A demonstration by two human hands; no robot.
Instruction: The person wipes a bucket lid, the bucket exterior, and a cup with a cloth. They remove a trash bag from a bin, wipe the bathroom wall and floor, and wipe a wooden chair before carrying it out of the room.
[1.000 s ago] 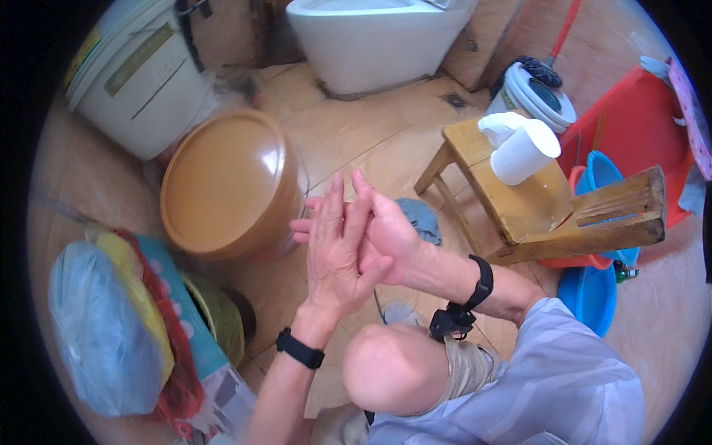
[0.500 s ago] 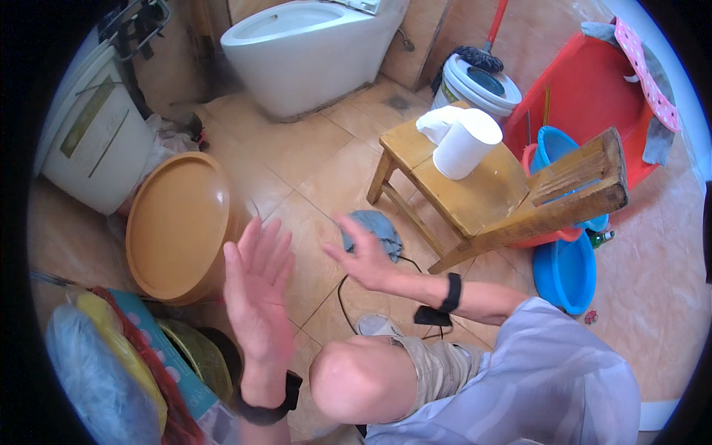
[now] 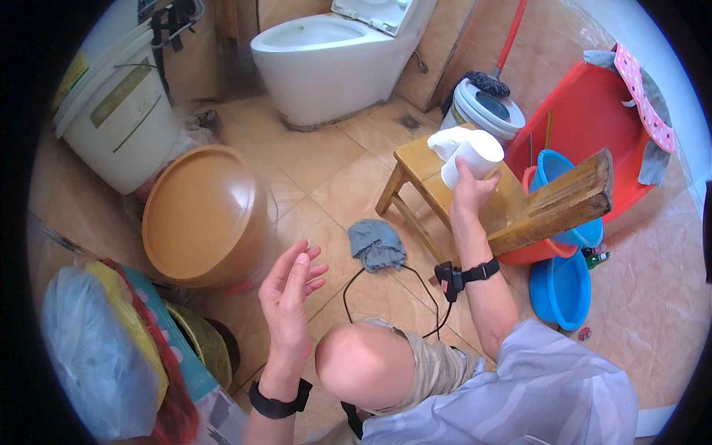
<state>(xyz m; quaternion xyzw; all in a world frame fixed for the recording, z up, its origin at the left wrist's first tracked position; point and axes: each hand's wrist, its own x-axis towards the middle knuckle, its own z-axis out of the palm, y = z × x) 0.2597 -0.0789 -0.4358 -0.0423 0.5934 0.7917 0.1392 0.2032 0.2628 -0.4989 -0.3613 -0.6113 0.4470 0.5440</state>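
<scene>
Reaching out from a seated crouch, the person has parted the hands that were pressed palm to palm a second ago.

Landmark: wooden stool (image 3: 475, 194), on the tiled floor.

- Right hand (image 3: 466, 194): moved onto the stool; fingers wrapped round the lower body of the white jug (image 3: 467, 157), which stands on the stool top, mouth tilted toward the viewer. Grasp looks closed on it; whether it is lifted cannot be told.
- Left hand (image 3: 288, 297): drawn back, well left of the stool, over bare tile; open, fingers spread, palm up, holding nothing.
- Grey cloth (image 3: 376, 245): crumpled on the floor just left of the stool legs, untouched.
- Brown lidded tub (image 3: 199, 215): further left of the stool.
- White bucket (image 3: 119, 119): beyond the tub, far left.
- Toilet (image 3: 334, 59): behind the stool.
- Red basin (image 3: 593, 111) and blue basins (image 3: 564, 285): right of the stool.

Judgement: hand rubbing has ended; the work now centres on the jug, with the free palm held cupped as if to receive.
</scene>
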